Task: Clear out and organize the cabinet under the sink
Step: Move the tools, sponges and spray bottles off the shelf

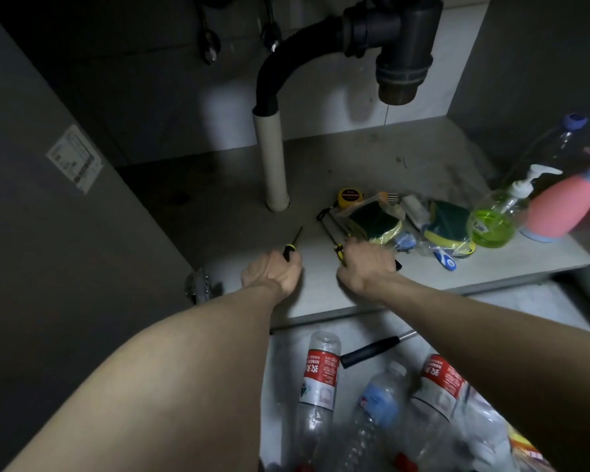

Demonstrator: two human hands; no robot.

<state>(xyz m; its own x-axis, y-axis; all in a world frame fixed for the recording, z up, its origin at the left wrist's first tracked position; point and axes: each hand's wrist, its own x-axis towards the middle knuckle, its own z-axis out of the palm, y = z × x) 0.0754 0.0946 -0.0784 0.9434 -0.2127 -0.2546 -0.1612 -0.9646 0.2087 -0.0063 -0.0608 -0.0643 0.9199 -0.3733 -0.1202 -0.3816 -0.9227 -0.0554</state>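
Near the cabinet floor's (355, 158) front edge, left hand (274, 272) grips a screwdriver (293, 243); right hand (367, 264) seemingly clutches another tool (338, 249), gathering them together.

Screwdriver handles (288, 251) hidden inside fists.

We look into dim cabinet (372, 158), grey floor panel stained and scuffed. Pale back wall (321, 97) catches patch of light; side walls (31, 199) dark grey. White label (75, 159) stuck on left wall, print too blurred to read. Black drain trap (402, 46) overhead, corrugated hose (286, 63) feeding cream standpipe (273, 165). Metal hinge (198, 284), we think, at left edge.
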